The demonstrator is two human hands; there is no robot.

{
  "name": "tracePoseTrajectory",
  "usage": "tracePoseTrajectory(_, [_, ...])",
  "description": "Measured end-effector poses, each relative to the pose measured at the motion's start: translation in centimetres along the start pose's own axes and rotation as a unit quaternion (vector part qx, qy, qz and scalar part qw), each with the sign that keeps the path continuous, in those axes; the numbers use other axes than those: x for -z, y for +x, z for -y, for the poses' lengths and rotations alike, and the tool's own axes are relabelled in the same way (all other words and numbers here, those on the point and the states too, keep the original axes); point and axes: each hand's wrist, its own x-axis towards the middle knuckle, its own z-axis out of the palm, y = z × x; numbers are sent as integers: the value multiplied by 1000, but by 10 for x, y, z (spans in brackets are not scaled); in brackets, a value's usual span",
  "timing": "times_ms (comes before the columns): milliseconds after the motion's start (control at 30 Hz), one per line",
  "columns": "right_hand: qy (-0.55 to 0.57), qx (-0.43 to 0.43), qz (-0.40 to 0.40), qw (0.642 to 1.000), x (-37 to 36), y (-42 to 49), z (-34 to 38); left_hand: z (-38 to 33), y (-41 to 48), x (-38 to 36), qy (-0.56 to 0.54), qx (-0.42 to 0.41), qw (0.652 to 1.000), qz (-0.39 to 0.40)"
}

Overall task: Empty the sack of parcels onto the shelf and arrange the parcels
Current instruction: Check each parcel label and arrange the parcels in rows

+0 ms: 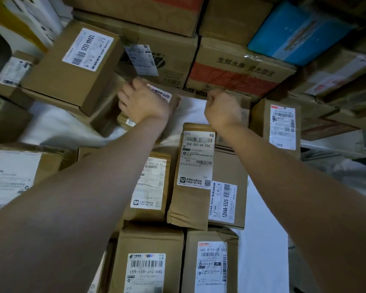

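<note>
Under left hand [144, 102], brown cardboard parcel with pink-white sticker [162, 95], fingers curled over its far edge, right hand [222, 108] fisted against small brown cardboard box [244, 112], grip unclear, white sack fabric [191, 111] between hands, labelled brown parcels [195, 166] nearer than both hands, stacked cartons [237, 66] beyond.

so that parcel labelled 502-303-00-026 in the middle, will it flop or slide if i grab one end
Probably holds its shape: the parcel has straight edges, though its near end is creased. It seems to lean on the box beside it, so it may tip or slide when nudged.
</note>
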Motion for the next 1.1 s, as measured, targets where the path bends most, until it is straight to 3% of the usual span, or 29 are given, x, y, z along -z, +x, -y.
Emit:
tracePoseTrajectory(133, [51, 69, 98, 992, -20, 20, 44, 13, 1, 9, 43, 62, 995, 65])
tracePoseTrajectory(233, [63, 75, 175, 980, -42, 34, 59, 19, -3, 9, -2, 179, 980, 87])
tracePoseTrajectory(300, [100, 57, 190, 975, -49, 36, 62, 21, -3, 10, -39, 202, 974, 98])
tracePoseTrajectory(467, [228, -15, -16, 974, -31, 44, 50, -3, 3, 18, -131, 39, 988, 69])
tracePoseTrajectory(533, [229, -52, -53, 971, -18, 46, 39, -14, 9, 14, -183, -6, 981, 71])
tracePoseTrajectory(667, [125, -115, -37, 985, 1, 32, 9, -31, 11, 0, -229, -19, 964, 135])
tracePoseTrajectory(733, [130, -147, -40, 980, 4, 26, -5, -38, 11, -5, -283, 0, 944, 170])
tracePoseTrajectory(867, [292, -224, -28, 929, 6, 22, -26, -55, 9, -11, -362, 10, 902, 234])
tracePoseTrajectory(933, [350, -208, -1, 913, 3, 15, -33, -65, 8, -9, -392, 13, 878, 274])
tracePoseTrajectory(1000, [359, -184, 14, 915, 0, 12, -39, -72, 7, -11, -375, -7, 880, 291])
tracePoseTrajectory(1100, [398, -216, 25, 891, -4, 15, -46, -76, 4, -16, -344, -32, 911, 225])
